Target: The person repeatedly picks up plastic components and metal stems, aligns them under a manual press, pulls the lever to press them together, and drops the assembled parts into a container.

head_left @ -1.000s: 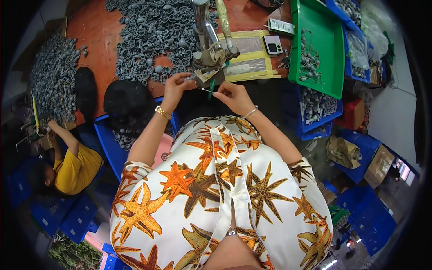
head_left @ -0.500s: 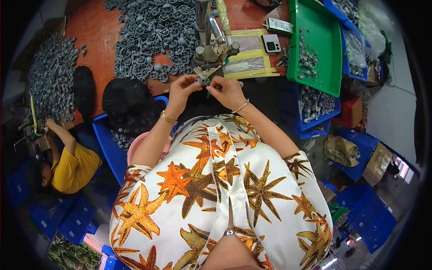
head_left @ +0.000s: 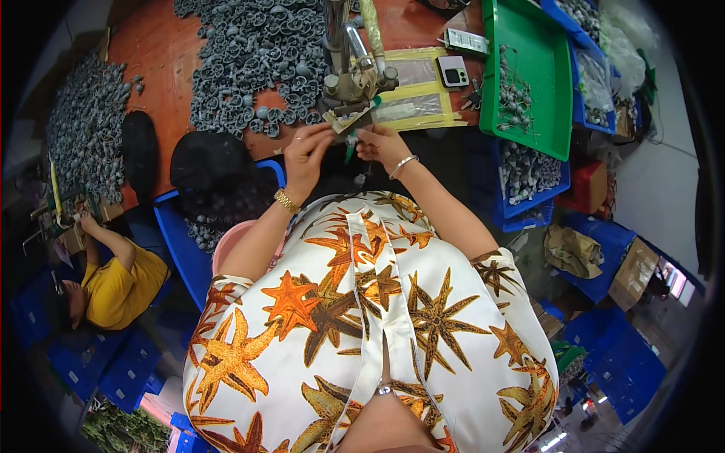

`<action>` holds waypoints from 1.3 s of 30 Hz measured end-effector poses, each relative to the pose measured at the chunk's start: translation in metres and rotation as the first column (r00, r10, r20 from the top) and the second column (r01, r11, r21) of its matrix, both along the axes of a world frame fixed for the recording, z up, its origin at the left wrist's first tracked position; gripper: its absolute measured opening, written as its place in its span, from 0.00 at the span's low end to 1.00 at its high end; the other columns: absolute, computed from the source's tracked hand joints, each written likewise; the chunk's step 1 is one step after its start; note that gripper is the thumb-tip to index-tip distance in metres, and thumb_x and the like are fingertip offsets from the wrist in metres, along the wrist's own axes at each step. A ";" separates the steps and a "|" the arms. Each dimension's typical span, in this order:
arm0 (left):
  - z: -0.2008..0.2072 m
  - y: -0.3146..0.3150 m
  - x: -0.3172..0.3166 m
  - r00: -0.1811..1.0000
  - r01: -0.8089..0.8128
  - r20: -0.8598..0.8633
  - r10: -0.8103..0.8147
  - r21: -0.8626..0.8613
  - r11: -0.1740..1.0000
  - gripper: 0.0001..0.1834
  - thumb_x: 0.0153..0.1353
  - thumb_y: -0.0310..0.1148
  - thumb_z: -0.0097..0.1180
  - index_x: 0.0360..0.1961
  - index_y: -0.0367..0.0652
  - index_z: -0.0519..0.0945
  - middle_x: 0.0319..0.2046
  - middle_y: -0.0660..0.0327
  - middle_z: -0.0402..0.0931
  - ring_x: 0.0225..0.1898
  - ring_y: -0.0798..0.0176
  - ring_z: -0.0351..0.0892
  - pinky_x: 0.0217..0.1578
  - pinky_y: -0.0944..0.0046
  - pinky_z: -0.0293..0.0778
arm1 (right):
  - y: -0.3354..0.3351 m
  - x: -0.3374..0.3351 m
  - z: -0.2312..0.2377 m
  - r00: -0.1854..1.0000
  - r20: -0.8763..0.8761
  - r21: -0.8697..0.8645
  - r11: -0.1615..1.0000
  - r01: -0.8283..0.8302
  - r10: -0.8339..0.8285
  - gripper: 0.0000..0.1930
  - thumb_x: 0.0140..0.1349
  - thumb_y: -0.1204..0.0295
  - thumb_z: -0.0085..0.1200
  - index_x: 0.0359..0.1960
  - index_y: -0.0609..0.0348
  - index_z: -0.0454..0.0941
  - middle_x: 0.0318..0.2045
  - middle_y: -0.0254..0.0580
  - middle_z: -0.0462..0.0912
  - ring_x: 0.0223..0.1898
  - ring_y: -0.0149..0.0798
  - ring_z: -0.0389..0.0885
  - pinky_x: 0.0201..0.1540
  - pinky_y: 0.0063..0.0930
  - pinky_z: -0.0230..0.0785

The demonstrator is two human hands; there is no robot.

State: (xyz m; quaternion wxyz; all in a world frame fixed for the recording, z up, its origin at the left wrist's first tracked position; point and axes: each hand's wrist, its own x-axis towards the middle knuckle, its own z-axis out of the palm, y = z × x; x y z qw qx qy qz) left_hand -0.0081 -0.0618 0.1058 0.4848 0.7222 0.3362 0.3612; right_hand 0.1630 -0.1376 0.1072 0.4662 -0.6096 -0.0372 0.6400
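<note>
Head view: both hands meet at the base of the small bench press [head_left: 349,83] at twelve o'clock. The left hand [head_left: 306,147] pinches together on a small part [head_left: 341,125] under the tool, likely steadying it; the right hand [head_left: 380,142] closes on a green-handled tool [head_left: 350,148]. Grey castings [head_left: 249,60] pile at eleven o'clock, within reach

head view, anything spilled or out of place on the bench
Nothing looks spilled or damaged. The grey parts lie in a loose heap on the red bench, and both hands, left and right, work at the small press.
</note>
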 end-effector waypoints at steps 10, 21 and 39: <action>-0.005 0.013 0.012 0.914 0.170 -0.404 0.049 0.489 0.855 0.08 0.50 0.26 0.58 0.33 0.36 0.80 0.29 0.55 0.75 0.28 0.62 0.75 0.32 0.69 0.69 | 0.015 0.002 -0.050 0.904 0.389 0.319 0.895 -0.312 0.177 0.06 0.57 0.72 0.52 0.31 0.61 0.70 0.21 0.35 0.75 0.21 0.25 0.71 0.25 0.19 0.64; -0.066 0.020 0.042 0.927 -0.089 -0.355 0.121 0.107 0.990 0.11 0.42 0.27 0.63 0.28 0.34 0.78 0.23 0.54 0.71 0.24 0.53 0.72 0.25 0.60 0.66 | 0.044 -0.006 -0.056 0.490 0.818 -0.179 0.942 -0.283 0.303 0.09 0.49 0.66 0.56 0.23 0.60 0.78 0.26 0.51 0.80 0.29 0.46 0.80 0.34 0.35 0.72; -0.069 0.011 0.049 0.877 -0.176 -0.421 0.233 0.170 0.970 0.09 0.44 0.26 0.59 0.30 0.44 0.79 0.25 0.55 0.68 0.28 0.51 0.71 0.28 0.55 0.67 | 0.074 0.096 -0.047 0.416 0.763 -0.175 0.778 -0.604 0.494 0.16 0.54 0.59 0.52 0.33 0.59 0.79 0.32 0.43 0.81 0.38 0.37 0.79 0.43 0.31 0.70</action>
